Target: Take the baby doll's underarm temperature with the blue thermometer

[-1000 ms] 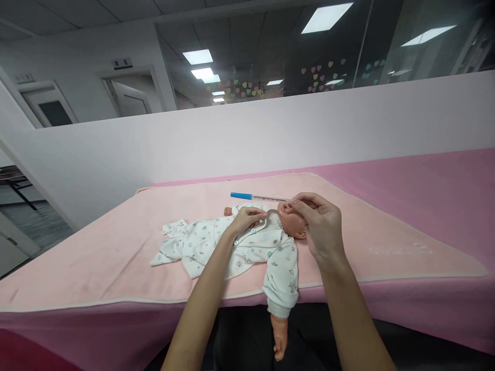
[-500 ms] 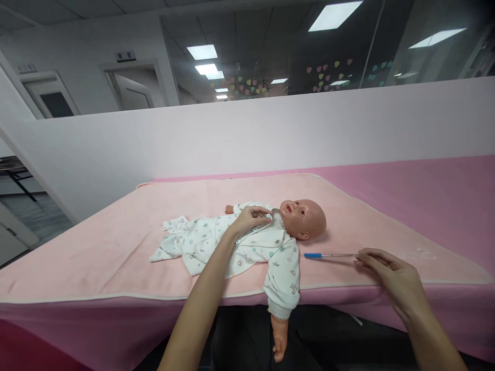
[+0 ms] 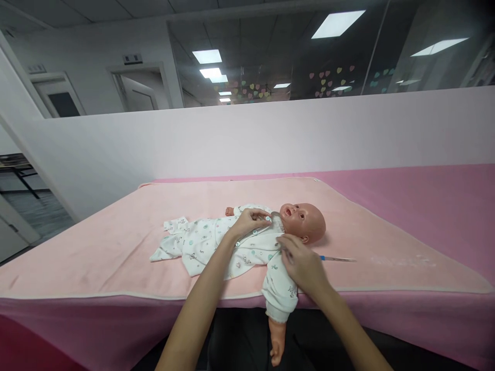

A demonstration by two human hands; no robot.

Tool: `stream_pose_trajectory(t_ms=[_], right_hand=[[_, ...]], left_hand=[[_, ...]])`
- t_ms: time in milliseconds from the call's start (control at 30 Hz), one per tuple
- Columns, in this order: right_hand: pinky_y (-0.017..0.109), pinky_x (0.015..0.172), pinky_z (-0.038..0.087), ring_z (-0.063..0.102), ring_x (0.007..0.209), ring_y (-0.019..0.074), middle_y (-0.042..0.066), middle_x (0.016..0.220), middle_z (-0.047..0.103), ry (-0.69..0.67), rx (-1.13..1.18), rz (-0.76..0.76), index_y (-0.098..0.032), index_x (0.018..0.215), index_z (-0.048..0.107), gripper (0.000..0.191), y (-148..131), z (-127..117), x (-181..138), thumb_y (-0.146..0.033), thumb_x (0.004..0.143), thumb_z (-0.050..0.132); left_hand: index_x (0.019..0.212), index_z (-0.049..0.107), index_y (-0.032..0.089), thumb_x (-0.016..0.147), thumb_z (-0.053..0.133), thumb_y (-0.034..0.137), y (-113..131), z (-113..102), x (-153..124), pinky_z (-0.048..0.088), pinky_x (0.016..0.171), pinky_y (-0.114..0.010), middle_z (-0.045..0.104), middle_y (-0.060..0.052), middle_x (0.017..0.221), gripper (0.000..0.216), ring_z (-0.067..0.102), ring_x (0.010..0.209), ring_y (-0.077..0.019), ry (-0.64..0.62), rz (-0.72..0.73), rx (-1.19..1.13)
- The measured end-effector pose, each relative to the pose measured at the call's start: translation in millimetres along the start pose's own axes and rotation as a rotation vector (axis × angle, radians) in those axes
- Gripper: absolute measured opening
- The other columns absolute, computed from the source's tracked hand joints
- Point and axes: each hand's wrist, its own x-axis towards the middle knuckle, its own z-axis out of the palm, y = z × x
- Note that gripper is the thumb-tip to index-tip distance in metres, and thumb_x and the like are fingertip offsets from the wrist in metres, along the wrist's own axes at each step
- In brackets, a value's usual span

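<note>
Head view shows the left hand (image 3: 249, 220) with its fingers curled and pinching the top edge of the doll's printed suit (image 3: 232, 247) near the collar, just below the chin. The right hand (image 3: 299, 263) lies on the doll's shoulder and sleeve, fingers close together and bent a little onto the cloth; it holds nothing. A second ago that right hand held the thermometer (image 3: 336, 258) up by the doll's head. Half a second ago it was setting the thermometer down on the blanket. Now the thermometer lies by itself on the blanket, just beside the right hand and below the doll's head, and the hand has come back to the doll. So both hands are now on the doll's clothes, and the thermometer is let go. The left hand has stayed at the collar the whole time. The baby doll (image 3: 303, 220) lies on its back on the light pink blanket (image 3: 116, 252), with its bare head to the right and its legs to the left. Its mouth is open. The suit is white with small coloured prints and buttons down the front. One arm hangs over the front edge of the pink table (image 3: 444, 201), with the bare little hand pointing down.
</note>
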Motion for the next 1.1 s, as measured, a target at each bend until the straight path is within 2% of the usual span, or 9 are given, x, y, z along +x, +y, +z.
stream_pose_trajectory(t_ms=[67,167,333,467,600,767,833,967,1100], right_hand=[[0.026,0.063,0.044,0.059,0.073,0.0159,0.002,0.088,0.065,-0.007,0.103,-0.043,-0.022,0.091,0.062,0.025,-14,14,21,-0.013,0.078,0.043],[0.025,0.057,0.041,0.055,0.062,0.0147,0.001,0.071,0.062,0.117,0.207,-0.011,-0.021,0.081,0.063,0.021,-19,30,48,-0.012,0.076,0.044],[0.026,0.059,0.041,0.05,0.059,0.0139,0.002,0.071,0.06,0.365,0.288,0.039,-0.019,0.084,0.063,0.022,-17,53,59,-0.012,0.077,0.042],[0.025,0.054,0.04,0.043,0.051,0.0113,0.002,0.073,0.057,0.454,0.334,0.1,-0.018,0.087,0.06,0.021,-17,59,52,-0.011,0.075,0.044],[0.025,0.052,0.039,0.041,0.051,0.0117,0.0,0.066,0.052,0.487,0.35,0.116,-0.018,0.086,0.058,0.023,-17,57,53,-0.009,0.074,0.041],[0.025,0.055,0.04,0.039,0.048,0.0095,0.0,0.073,0.052,0.493,0.356,0.139,-0.018,0.088,0.057,0.022,-17,57,57,-0.009,0.073,0.043],[0.025,0.055,0.04,0.038,0.047,0.0085,0.001,0.077,0.052,0.483,0.376,0.138,-0.018,0.09,0.057,0.024,-18,56,57,-0.009,0.073,0.043],[0.025,0.054,0.039,0.04,0.05,0.0094,0.001,0.079,0.053,0.47,0.408,0.154,-0.019,0.089,0.058,0.022,-18,55,56,-0.009,0.075,0.043],[0.026,0.056,0.04,0.042,0.052,0.01,0.002,0.081,0.055,0.445,0.431,0.185,-0.019,0.086,0.058,0.019,-15,56,55,-0.01,0.075,0.045]], left_hand=[[0.091,0.067,0.009,0.062,0.071,0.033,0,0,0,0.025,0.044,-0.018,0.045,0.005,0.05,0.038,0.035,0.045,-0.0039,0.001,0.01,-0.02],[0.089,0.068,0.009,0.063,0.07,0.029,-3,0,1,0.033,0.048,-0.018,0.056,0.0,0.058,0.033,0.044,0.05,-0.0056,0.024,0.052,-0.043],[0.091,0.069,0.01,0.065,0.067,0.024,-7,-3,4,0.042,0.058,-0.021,0.064,-0.004,0.069,0.029,0.054,0.062,-0.0106,0.078,0.075,-0.033],[0.092,0.068,0.01,0.065,0.069,0.028,-3,-1,4,0.043,0.06,-0.022,0.066,-0.006,0.074,0.033,0.057,0.066,-0.0132,0.054,0.044,-0.043],[0.091,0.069,0.01,0.067,0.067,0.028,4,0,2,0.043,0.062,-0.023,0.067,-0.008,0.079,0.03,0.057,0.07,-0.0139,0.001,0.051,-0.058],[0.092,0.07,0.011,0.069,0.065,0.026,5,-1,2,0.03,0.046,-0.019,0.056,0.0,0.054,0.029,0.042,0.048,-0.0066,0.001,0.041,-0.046],[0.093,0.069,0.011,0.068,0.065,0.027,4,-2,2,0.026,0.044,-0.02,0.052,0.002,0.05,0.03,0.036,0.045,-0.0053,0.006,0.039,-0.056],[0.091,0.07,0.01,0.068,0.065,0.032,6,-4,1,0.023,0.044,-0.02,0.046,0.004,0.046,0.032,0.032,0.043,-0.0045,0.008,0.039,-0.031],[0.1,0.067,0.01,0.064,0.07,0.032,10,-7,-3,0.025,0.046,-0.02,0.048,0.003,0.049,0.042,0.035,0.048,-0.0053,-0.082,0.052,0.056]])
